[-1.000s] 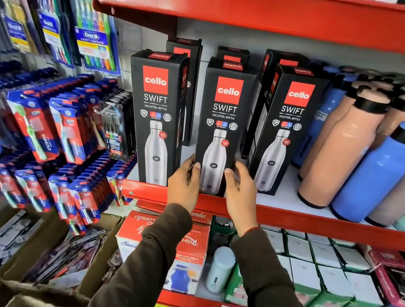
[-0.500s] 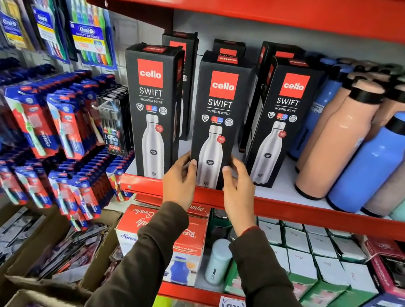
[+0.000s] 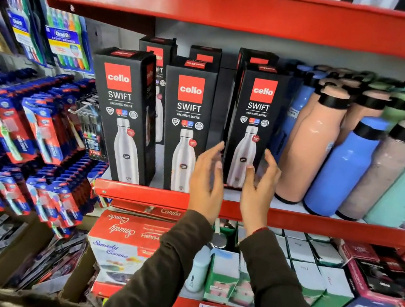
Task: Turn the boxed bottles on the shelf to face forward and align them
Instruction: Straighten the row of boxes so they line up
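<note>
Three black Cello Swift bottle boxes stand in the front row on the red shelf [image 3: 318, 223]. The left box [image 3: 122, 113] is turned slightly, showing its right side. The middle box [image 3: 185, 129] faces forward at the shelf edge. The right box [image 3: 253, 124] stands a little further back. My left hand [image 3: 206, 178] and my right hand [image 3: 260, 187] are open on either side of the right box's lower part, fingers spread, close to it; contact is unclear. More black boxes [image 3: 159, 49] stand behind.
Loose peach, blue, grey and teal bottles [image 3: 342, 160] crowd the shelf right of the boxes. Toothbrush packs [image 3: 26, 129] hang at the left. Boxed goods [image 3: 127, 242] fill the shelf below. A red shelf [image 3: 247, 8] runs overhead.
Both hands left the middle box and moved right to flank the right box. The camera moved closer.
</note>
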{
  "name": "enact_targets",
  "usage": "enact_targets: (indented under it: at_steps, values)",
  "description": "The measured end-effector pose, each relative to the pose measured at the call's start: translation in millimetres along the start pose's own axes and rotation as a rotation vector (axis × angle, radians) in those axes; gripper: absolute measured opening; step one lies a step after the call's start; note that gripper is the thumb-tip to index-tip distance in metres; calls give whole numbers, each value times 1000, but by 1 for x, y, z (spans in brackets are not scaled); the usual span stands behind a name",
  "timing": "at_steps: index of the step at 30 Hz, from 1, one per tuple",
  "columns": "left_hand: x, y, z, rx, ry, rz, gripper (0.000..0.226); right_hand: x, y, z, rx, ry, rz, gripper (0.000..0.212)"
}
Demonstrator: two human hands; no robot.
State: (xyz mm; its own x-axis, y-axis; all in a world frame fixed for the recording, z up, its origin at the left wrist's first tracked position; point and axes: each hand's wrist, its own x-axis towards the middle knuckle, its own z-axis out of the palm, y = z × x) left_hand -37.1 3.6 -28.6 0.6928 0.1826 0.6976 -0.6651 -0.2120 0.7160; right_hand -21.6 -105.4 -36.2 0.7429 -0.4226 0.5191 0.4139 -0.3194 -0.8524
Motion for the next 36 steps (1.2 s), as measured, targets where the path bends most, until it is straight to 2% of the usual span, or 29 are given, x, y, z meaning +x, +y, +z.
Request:
enact_targets:
  at_steps: [4, 7, 10, 19, 27, 36]
  values:
    - [15, -2, 39, 1, -119, -303, 49, 28, 14, -4, -67, -114, 107, 56]
    - [29, -15, 54, 7, -111, -535, 49, 41, 22, -4, -49, -233, 200, 54]
    - [33, -30, 56, 33, -114, -631, 43, 46, 30, -4, -66, -300, 198, 44]
    - [24, -36, 51, 90, -82, -591, 35, 45, 38, -12, -81, -304, 205, 48]
    - [5, -28, 39, 125, -63, -558, 38, 24, 26, -28, -60, -351, 150, 40]
    - [-13, -13, 26, 195, -92, -496, 41, 5, 12, -44, -71, -375, 132, 41]
